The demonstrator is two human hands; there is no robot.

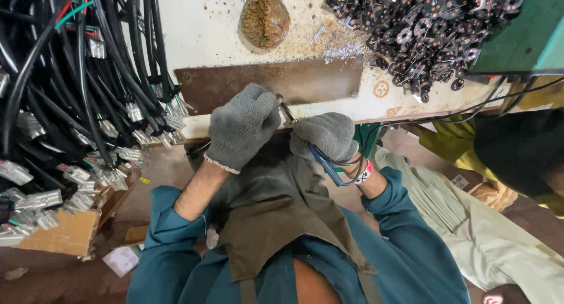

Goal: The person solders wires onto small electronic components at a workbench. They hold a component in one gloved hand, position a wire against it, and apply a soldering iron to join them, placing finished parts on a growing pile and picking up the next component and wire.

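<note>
Surroundings: a white, stained bench top (211, 28) fills the upper middle of the frame, strewn with metal filings. A brown metal plate (317, 81) is fixed along its near edge. A round wire brush head (264, 20) lies at upper centre. A heap of small black stamped parts (429, 28) covers the upper right, beside a green surface (523, 39). Bundles of black cables (64, 86) with silver-grey terminal ends hang down the left side, over a cardboard box (64, 233) at lower left. A second person in yellow and pale green clothing (470, 198) sits at the right edge. Nothing blocks the view of the hands except the gloves themselves.

Item in hand: a pair of pliers with blue handles (325, 163), at centre frame just below the bench edge. The metal nose (286, 111) points up and left between the 2 gloves; what it grips is too small to tell.

Hands: both wear grey knit gloves. The left hand (242, 126) is curled into a fist at the plier nose, fingers together; whether it pinches anything cannot be told. The right hand (328, 135) is clenched around the handles, wrist bent downward.
</note>
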